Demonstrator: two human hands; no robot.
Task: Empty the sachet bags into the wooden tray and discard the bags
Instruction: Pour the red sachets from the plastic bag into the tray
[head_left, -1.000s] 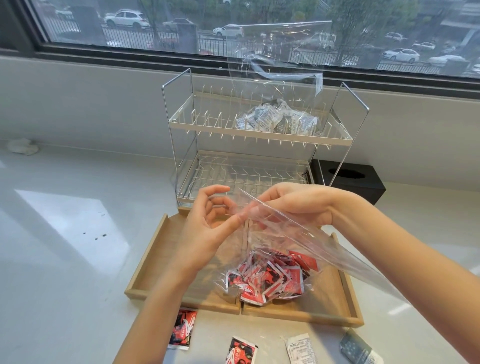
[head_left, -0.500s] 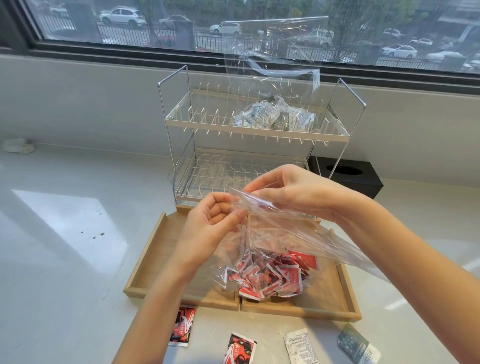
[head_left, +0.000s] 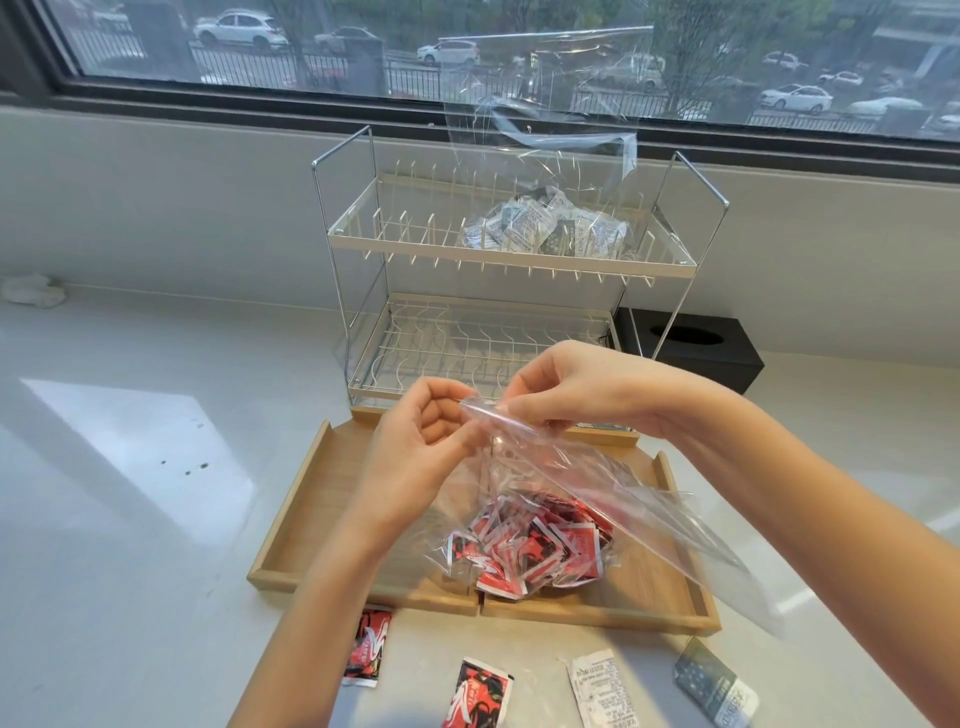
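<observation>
Fingers of left hand (head_left: 415, 447) and right hand (head_left: 582, 389) pinch the clear bag's (head_left: 597, 488) mouth above the wooden tray (head_left: 306, 499), red sachets (head_left: 530, 551) sagging inside.

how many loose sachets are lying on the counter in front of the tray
4: red sachet at left, second red sachet, white sachet, dark sachet at right. Arms may hide more.

A two-tier wire dish rack (head_left: 511, 270) stands at the centre of the frame on the white bench (head_left: 130, 519). A black tissue box (head_left: 696, 351) sits just to its right. A crumpled white cloth (head_left: 31, 291) lies at far left. Parked cars (head_left: 241, 28) show through the window (head_left: 467, 111) along the top.
</observation>
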